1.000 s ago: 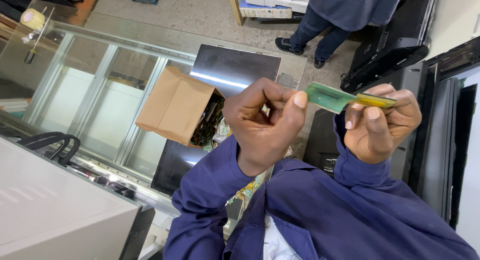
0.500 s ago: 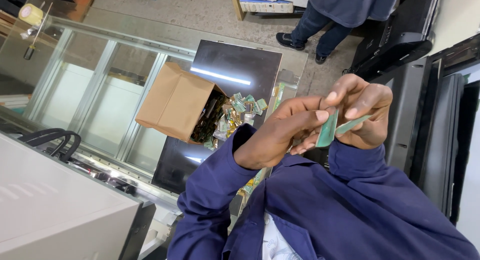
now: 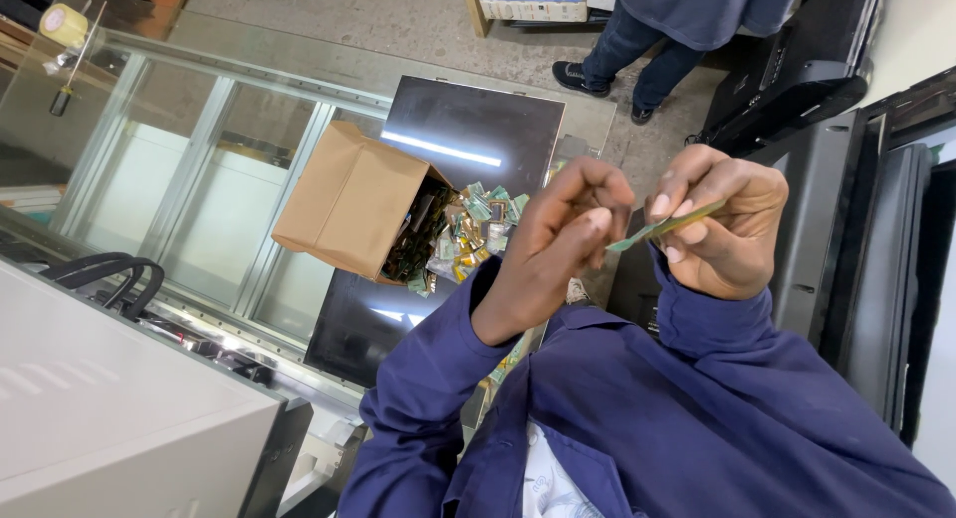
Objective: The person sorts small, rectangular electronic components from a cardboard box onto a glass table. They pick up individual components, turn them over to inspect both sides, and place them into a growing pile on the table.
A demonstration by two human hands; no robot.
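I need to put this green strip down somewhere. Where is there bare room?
The dark panel is bare beyond the cardboard box; small parts crowd the box's mouth. The right hand pinches the green strip.

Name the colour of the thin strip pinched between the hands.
Green strip with a yellowish edge; head view.

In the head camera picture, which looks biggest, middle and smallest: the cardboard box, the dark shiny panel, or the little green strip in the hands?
1. Dark shiny panel
2. Cardboard box
3. Green strip, smallest though nearest the camera.
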